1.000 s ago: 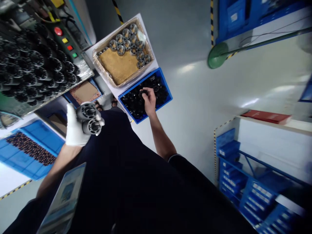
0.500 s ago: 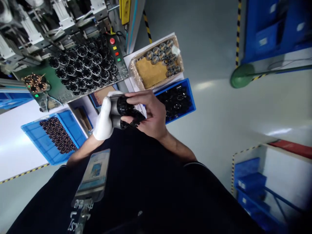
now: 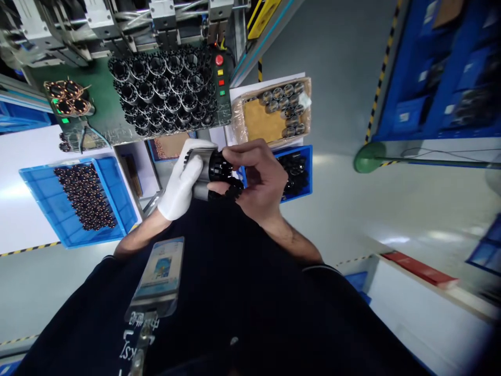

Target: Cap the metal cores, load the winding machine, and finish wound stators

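Note:
Two grey metal stator cores sit side by side in my left hand (image 3: 176,190), which wears a white glove. Its thumb lies over the upper core (image 3: 205,155); the lower core (image 3: 201,191) is partly covered by the fingers. Black toothed plastic (image 3: 219,166) rims the upper core's right end, and some also shows at its left end. My bare right hand (image 3: 264,180) closes around black plastic end pieces (image 3: 235,188) at the right ends of the cores. Its fingertips and thumb touch these black parts. How many pieces lie inside the palm is hidden.
Rows of black-rimmed stator cores (image 3: 164,91) stand on the green machine bench (image 3: 104,112), beside copper-wound stators (image 3: 72,99) and pliers (image 3: 92,136). Right are a carton (image 3: 262,120) of metal cores and a blue bin (image 3: 309,175) of black parts. A blue tray (image 3: 43,193) holds copper-wound parts.
The view has swung, so the bench now appears further right. Both hands keep hold of the same parts, and my gloved thumb now lies across the upper core.

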{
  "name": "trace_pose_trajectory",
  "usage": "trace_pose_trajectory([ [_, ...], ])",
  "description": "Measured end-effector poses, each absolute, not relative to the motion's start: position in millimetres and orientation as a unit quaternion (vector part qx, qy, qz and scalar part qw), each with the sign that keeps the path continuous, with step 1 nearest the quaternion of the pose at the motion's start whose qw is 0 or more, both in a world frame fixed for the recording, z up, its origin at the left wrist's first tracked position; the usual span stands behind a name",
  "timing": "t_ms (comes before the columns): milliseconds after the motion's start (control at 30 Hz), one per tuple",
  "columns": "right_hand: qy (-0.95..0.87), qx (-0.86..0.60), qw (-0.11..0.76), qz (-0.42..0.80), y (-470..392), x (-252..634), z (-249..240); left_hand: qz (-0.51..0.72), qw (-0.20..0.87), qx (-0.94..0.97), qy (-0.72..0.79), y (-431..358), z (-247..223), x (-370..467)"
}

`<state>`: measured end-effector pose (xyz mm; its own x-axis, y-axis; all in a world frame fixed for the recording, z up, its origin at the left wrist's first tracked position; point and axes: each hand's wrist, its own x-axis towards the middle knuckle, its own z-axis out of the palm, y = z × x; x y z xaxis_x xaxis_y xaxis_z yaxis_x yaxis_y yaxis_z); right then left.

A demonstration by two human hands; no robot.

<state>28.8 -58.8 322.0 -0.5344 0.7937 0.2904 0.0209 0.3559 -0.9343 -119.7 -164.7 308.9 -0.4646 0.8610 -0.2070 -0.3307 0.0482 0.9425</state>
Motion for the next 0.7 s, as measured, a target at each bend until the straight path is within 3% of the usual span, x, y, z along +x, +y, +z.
trace_pose_trajectory([
  [200, -0.784, -0.224, 0.391, 0.427, -58.0, 19.4, 314.9, 0.697, 0.485, 0.148, 0.506, -165.9, 291.1, -121.5],
  [433, -0.821, -0.286, 0.197, 0.453, -36.7, 40.9, 351.1, 0.716, 0.501, 0.092, 0.478, -152.4, 292.7, -126.1],
  [700, -0.764, -0.305, 0.239, 0.516, -51.7, 50.7, 348.0, 0.739, 0.487, 0.003, 0.466, -148.5, 308.1, -126.1],
])
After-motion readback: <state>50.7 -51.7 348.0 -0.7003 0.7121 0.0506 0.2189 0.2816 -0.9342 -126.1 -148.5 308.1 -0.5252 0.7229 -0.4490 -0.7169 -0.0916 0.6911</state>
